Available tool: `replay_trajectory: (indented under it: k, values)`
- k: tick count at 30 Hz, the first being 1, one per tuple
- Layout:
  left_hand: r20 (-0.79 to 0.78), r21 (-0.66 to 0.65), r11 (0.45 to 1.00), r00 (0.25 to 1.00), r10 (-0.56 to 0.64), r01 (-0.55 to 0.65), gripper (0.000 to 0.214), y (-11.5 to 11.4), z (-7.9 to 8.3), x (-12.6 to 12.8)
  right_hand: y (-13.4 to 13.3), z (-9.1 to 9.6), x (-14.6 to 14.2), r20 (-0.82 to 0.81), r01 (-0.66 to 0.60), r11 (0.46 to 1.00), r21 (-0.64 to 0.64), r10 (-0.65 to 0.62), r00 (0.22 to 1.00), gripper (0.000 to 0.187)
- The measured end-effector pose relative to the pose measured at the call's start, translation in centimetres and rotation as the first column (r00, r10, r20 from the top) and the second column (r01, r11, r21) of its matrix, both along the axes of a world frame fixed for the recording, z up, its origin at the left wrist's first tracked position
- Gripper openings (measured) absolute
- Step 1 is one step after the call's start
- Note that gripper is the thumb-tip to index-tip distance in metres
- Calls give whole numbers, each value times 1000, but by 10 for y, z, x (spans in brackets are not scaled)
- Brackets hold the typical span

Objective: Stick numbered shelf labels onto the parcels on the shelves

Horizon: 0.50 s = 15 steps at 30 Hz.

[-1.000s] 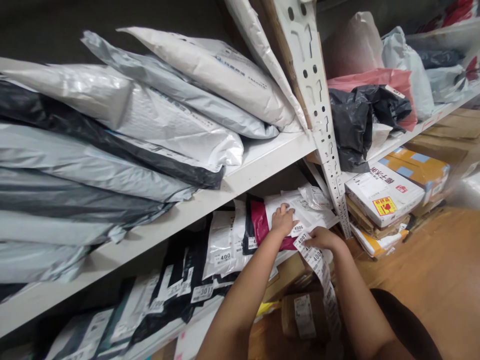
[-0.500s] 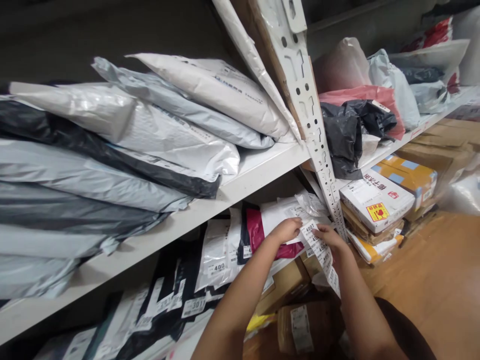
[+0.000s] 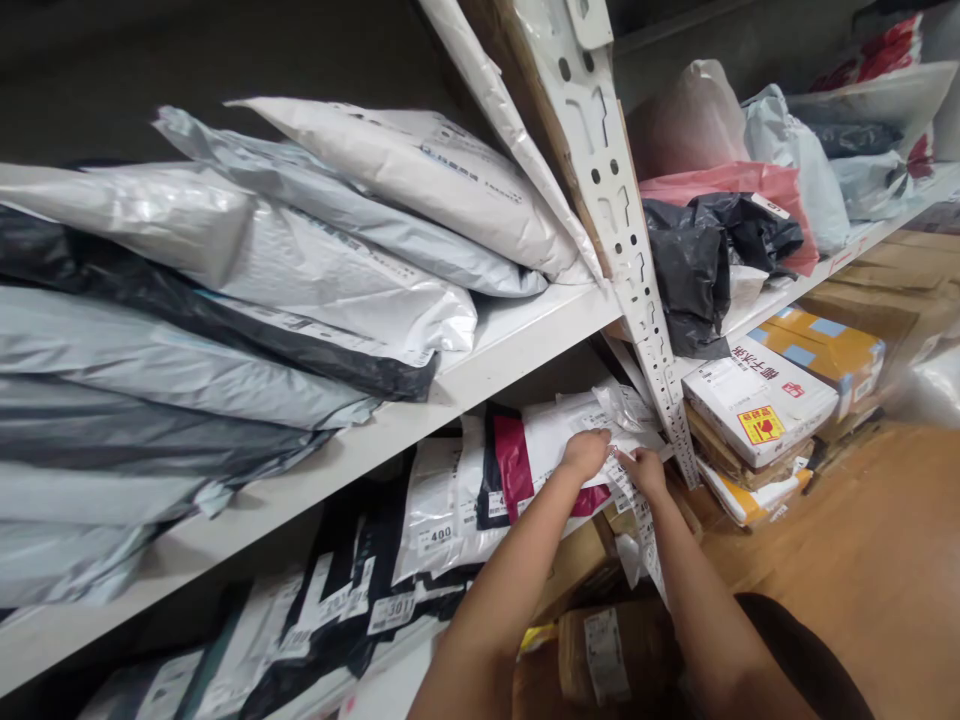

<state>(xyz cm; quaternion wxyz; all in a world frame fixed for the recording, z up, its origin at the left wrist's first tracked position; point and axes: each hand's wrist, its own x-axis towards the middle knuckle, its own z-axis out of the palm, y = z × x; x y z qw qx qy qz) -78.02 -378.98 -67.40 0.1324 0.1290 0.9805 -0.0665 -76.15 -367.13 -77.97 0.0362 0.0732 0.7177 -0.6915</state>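
My left hand (image 3: 584,452) rests with bent fingers on a white parcel (image 3: 559,430) lying on the lower shelf, beside a magenta bag (image 3: 514,462). My right hand (image 3: 642,468) pinches the top of a long strip of white number labels (image 3: 642,525) that hangs down past the shelf edge. The two hands nearly touch at the strip's upper end, right against the parcel's front edge.
The white shelf (image 3: 480,365) above carries stacked grey, white and black mailer bags (image 3: 247,270). A perforated metal upright (image 3: 622,240) stands just right of my hands. Boxes (image 3: 757,405) sit to the right, a brown parcel (image 3: 607,650) lies below, black labelled bags (image 3: 360,590) to the left.
My hands have moved closer together at the white parcel. The label strip's top end has come up against the parcel, and the strip hangs lower behind my right wrist.
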Motion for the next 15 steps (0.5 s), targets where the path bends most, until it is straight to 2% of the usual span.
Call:
replay_trajectory:
  k: [5, 9, 15]
  values:
    - [-44, -55, 998, 999, 18, -20, 28, 7, -8, 3, 5, 6, 3, 35, -27, 998, 63, 25, 999, 37]
    - [-71, -76, 996, 997, 36, -41, 27, 9, -11, 7, 13, 14, 6, 61, -44, 992, 119, 37, 997, 47]
    - [-92, -55, 995, 993, 73, -79, 27, 10, -9, 13, 53, 34, 10, 35, -145, 982, 124, 142, 989, 47]
